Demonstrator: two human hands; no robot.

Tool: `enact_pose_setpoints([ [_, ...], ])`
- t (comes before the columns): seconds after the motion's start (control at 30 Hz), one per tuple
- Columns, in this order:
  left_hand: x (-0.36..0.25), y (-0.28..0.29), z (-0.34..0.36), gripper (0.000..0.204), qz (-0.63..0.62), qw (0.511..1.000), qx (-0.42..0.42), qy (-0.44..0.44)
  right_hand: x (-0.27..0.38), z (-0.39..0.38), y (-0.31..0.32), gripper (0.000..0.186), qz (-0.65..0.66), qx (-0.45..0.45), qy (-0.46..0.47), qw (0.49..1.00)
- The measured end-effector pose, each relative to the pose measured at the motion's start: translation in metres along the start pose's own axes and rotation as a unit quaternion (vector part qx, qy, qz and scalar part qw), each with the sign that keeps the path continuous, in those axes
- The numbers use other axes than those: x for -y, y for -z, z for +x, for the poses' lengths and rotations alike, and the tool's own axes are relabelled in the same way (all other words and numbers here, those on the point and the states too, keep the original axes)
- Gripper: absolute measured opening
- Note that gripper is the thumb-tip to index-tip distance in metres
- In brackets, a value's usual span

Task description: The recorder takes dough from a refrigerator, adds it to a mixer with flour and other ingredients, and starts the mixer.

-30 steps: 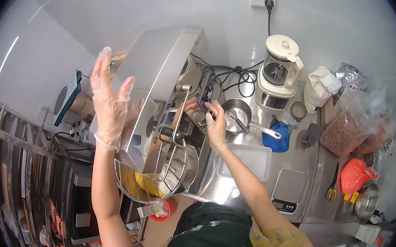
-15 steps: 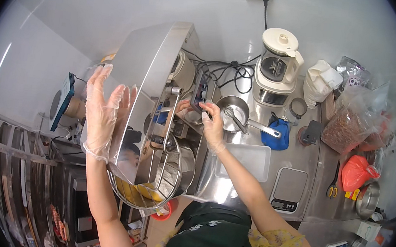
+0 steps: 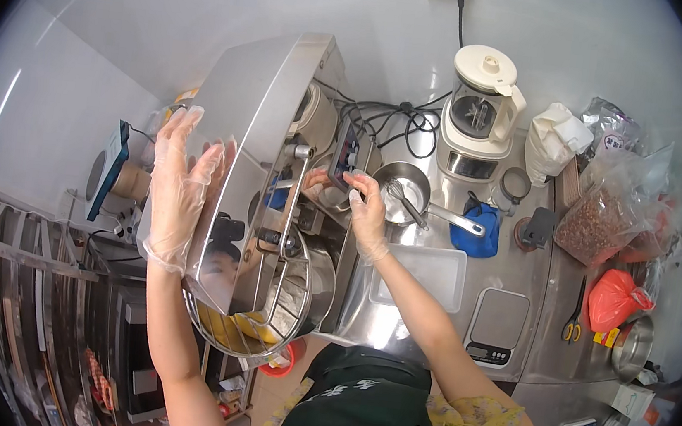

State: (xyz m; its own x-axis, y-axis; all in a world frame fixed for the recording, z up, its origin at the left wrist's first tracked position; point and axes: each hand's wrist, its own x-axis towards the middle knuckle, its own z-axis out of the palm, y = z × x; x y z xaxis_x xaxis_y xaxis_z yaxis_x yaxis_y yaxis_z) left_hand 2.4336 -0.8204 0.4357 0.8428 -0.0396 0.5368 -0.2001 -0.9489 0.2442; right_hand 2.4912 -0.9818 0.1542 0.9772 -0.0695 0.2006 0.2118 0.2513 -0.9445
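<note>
A large steel planetary mixer (image 3: pixel 265 105) stands before me, with a wire guard (image 3: pixel 302 325) around its bowl. In the bowl lie white flour (image 3: pixel 290 299) and something yellow (image 3: pixel 242 327). My left hand (image 3: pixel 176 204), in a clear plastic glove, rests against the left side of the mixer's head, fingers spread and holding nothing. My right hand (image 3: pixel 368 220), gloved too, reaches with extended fingertips to the dark control panel (image 3: pixel 347 154) on the mixer's right side. Whether a fingertip presses a button or knob cannot be made out.
Right of the mixer are a saucepan (image 3: pixel 414 187) with a whisk (image 3: pixel 405 203), a white tray (image 3: pixel 433 281), a kitchen scale (image 3: pixel 499 325) and a cream blender (image 3: pixel 475 136). Farther right lie scissors (image 3: pixel 573 325), a red bag (image 3: pixel 616 302) and bagged food (image 3: pixel 597 223). Black cables (image 3: pixel 417 121) coil behind.
</note>
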Motion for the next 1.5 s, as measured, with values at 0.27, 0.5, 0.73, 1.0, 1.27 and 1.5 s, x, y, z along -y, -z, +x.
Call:
enact_pose_setpoints([
  [0.27, 0.0, 0.0, -0.002, 0.045, 0.005, 1.0, 0.008, 0.005, -0.005, -0.003, 0.001, 0.035, 0.031, 0.008, 0.007, 0.999],
  [0.5, 0.001, -0.001, -0.001, 0.046, -0.014, 1.0, 0.009, 0.004, 0.0, 0.0, 0.0, 0.033, 0.005, 0.009, -0.013, 1.0],
  [0.73, -0.001, -0.002, 0.001, 0.044, -0.017, 1.0, 0.009, -0.002, -0.001, 0.0, -0.002, 0.032, -0.024, -0.006, -0.014, 1.0],
  [1.0, -0.002, 0.0, 0.0, 0.043, -0.017, 1.0, 0.014, 0.002, -0.003, 0.003, 0.006, 0.034, 0.043, 0.02, 0.008, 0.999],
  [1.27, -0.006, -0.002, 0.002, 0.043, -0.051, 0.998, 0.027, 0.026, -0.003, -0.001, 0.001, 0.036, 0.008, 0.008, -0.014, 1.0],
  [1.5, -0.002, 0.001, 0.001, 0.043, -0.052, 0.998, 0.012, 0.021, -0.019, -0.002, 0.003, 0.032, -0.013, -0.046, -0.009, 0.999],
])
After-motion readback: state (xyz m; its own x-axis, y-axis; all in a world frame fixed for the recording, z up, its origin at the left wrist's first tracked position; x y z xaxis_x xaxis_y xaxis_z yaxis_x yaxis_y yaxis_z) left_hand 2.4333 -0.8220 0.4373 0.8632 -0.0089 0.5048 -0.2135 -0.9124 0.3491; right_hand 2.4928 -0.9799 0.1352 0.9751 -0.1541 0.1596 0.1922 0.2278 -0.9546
